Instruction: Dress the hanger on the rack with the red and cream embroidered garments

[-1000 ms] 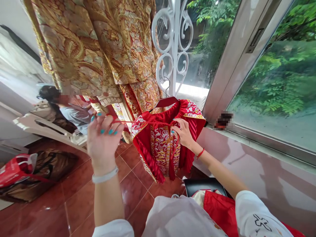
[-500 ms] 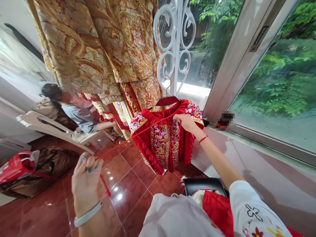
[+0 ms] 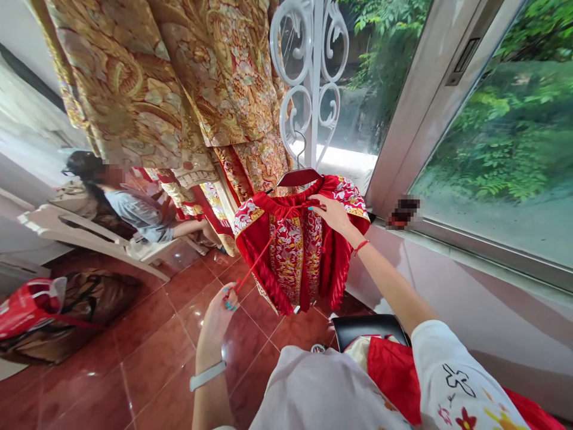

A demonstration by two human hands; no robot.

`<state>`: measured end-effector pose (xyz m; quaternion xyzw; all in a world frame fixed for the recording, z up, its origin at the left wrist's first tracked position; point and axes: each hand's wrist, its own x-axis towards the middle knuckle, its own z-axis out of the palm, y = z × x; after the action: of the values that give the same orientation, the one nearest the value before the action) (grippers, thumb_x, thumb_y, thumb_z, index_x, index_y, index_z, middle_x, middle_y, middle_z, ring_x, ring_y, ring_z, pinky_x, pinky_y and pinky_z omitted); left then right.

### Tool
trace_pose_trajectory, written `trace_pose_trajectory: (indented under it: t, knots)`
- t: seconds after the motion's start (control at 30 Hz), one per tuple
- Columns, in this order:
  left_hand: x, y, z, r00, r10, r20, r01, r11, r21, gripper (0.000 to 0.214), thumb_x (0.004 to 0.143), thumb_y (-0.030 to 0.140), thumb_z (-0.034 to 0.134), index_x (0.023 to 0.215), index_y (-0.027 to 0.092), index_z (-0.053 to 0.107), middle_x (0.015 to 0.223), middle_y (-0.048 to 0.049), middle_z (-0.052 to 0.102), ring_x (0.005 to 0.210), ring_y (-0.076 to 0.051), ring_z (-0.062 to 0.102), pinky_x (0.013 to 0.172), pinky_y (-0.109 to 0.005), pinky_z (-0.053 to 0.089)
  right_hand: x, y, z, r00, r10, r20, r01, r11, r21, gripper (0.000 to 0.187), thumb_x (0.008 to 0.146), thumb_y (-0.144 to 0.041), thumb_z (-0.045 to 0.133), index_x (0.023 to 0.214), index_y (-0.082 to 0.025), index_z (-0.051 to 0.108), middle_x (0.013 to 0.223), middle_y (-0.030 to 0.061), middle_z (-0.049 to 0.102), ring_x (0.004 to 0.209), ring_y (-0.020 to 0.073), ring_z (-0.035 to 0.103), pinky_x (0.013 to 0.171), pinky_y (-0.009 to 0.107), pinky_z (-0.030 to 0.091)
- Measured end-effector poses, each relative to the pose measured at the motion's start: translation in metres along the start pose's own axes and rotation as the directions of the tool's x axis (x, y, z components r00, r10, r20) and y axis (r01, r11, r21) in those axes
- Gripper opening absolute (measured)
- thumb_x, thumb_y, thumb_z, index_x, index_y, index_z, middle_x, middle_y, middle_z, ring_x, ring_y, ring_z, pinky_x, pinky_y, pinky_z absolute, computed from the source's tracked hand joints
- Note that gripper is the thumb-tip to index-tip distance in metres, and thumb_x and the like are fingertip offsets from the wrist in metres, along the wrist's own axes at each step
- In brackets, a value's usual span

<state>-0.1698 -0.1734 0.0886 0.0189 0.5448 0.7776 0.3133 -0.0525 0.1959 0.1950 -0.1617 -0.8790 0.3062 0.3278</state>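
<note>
A red garment [image 3: 286,257] with silver and gold embroidery hangs on a dark hanger [image 3: 299,177]. Its neckline is gathered, and a thin red cord [image 3: 267,246] runs from there down to the left. My left hand [image 3: 220,307], low and left of the garment, is closed round the cord, which looks stretched straight. Up at the neckline, my right hand [image 3: 333,214] pinches the gathered edge near its right side. Exactly what lies between those fingertips is partly hidden.
Gold embroidered robes [image 3: 170,89] hang at the back left beside a white scrollwork stand [image 3: 316,83]. A person [image 3: 134,203] sits on a white chair [image 3: 45,224]. Red and brown bags [image 3: 89,304] lie on the tiled floor. Red cloth lies by a black seat [image 3: 369,328]; a window stands right.
My left hand has moved right, towards the garment, with the cord in it. The cord now slopes more steeply from the neckline. My right hand stays at the neckline, slightly shifted left.
</note>
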Motion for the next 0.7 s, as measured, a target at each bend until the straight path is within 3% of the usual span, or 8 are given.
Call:
trace_pose_trajectory:
  t: [0.07,0.2,0.3,0.4,0.5,0.57,0.63,0.7]
  knots:
    - [-0.002,-0.011,-0.004,0.995,-0.103,-0.01,0.103,0.995,0.004,0.025,0.074,0.025,0.067,0.097,0.018,0.061,0.063,0.0051,0.051,0.05,-0.008,0.05,0.049,-0.02,0.04,0.005,-0.002,-0.002,1.0,0.006,-0.011,-0.007,0.988,-0.155,0.017,0.088,-0.026,0.061,0.102,-0.026,0.069,0.096,0.0036,0.072,0.087,0.024,0.064,0.079,0.036,0.046]
    - [0.0,-0.022,0.008,0.981,-0.181,-0.07,0.193,0.878,0.439,0.043,0.075,0.027,0.067,0.115,0.024,0.052,0.082,-0.0003,0.062,0.06,-0.017,0.066,0.052,-0.025,0.047,0.007,-0.005,-0.002,0.999,0.022,-0.043,-0.03,0.98,-0.199,0.011,0.087,-0.022,0.062,0.093,-0.024,0.071,0.09,0.0031,0.073,0.083,0.0233,0.066,0.077,0.034,0.047]
    - [0.011,-0.019,0.058,0.988,0.088,0.126,-0.146,0.785,0.603,0.041,0.079,0.029,0.061,0.118,0.022,0.052,0.094,-0.005,0.063,0.072,-0.017,0.065,0.062,-0.029,0.052,0.002,-0.007,-0.001,0.998,0.029,-0.058,-0.038,0.988,-0.152,0.01,0.086,-0.019,0.063,0.091,-0.023,0.071,0.087,0.0022,0.073,0.079,0.021,0.066,0.075,0.033,0.047]
    - [0.029,-0.013,0.13,0.828,0.453,0.33,-0.555,0.582,0.594,0.045,0.081,0.027,0.06,0.124,0.022,0.051,0.119,-0.01,0.057,0.102,-0.02,0.06,0.085,-0.035,0.052,-0.003,-0.009,-0.002,0.998,0.011,-0.055,-0.016,0.995,-0.094,0.009,0.085,-0.017,0.063,0.089,-0.022,0.07,0.086,0.002,0.072,0.079,0.0195,0.065,0.078,0.032,0.047]
    - [0.044,-0.009,0.188,0.729,0.608,0.315,-0.62,0.39,0.681,0.041,0.08,0.028,0.065,0.118,0.019,0.052,0.118,-0.0122,0.055,0.106,-0.024,0.056,0.093,-0.04,0.046,-0.008,-0.012,-0.004,0.999,-0.008,-0.047,0.006,0.999,-0.048,0.007,0.085,-0.017,0.064,0.087,-0.02,0.069,0.086,0.0027,0.072,0.078,0.0188,0.065,0.078,0.031,0.047]
    - [0.048,-0.009,0.209,0.695,0.656,0.294,-0.617,0.335,0.712,0.023,0.084,0.027,0.062,0.104,0.019,0.055,0.108,-0.011,0.056,0.102,-0.024,0.055,0.093,-0.041,0.043,-0.012,-0.015,-0.007,0.999,-0.01,-0.041,0.009,0.999,-0.032,0.005,0.085,-0.018,0.065,0.086,-0.02,0.069,0.085,0.003,0.071,0.076,0.0186,0.064,0.076,0.031,0.047]
    - [0.047,-0.007,0.217,0.677,0.675,0.294,-0.646,0.354,0.676,0.004,0.089,0.022,0.054,0.091,0.02,0.053,0.1,-0.009,0.056,0.097,-0.023,0.054,0.091,-0.038,0.041,-0.016,-0.018,-0.009,0.999,-0.006,-0.034,0.006,1.0,-0.022,0.003,0.084,-0.019,0.065,0.086,-0.02,0.068,0.082,0.0028,0.07,0.074,0.0184,0.063,0.075,0.031,0.047]
    - [0.044,-0.005,0.219,0.707,0.652,0.273,-0.665,0.481,0.572,0.006,0.092,0.019,0.048,0.087,0.021,0.051,0.092,-0.006,0.055,0.089,-0.019,0.053,0.085,-0.033,0.041,-0.02,-0.021,-0.011,0.999,0.0,-0.033,0.0,1.0,-0.007,0.003,0.085,-0.021,0.065,0.085,-0.021,0.068,0.081,0.0024,0.07,0.074,0.0185,0.063,0.075,0.031,0.047]
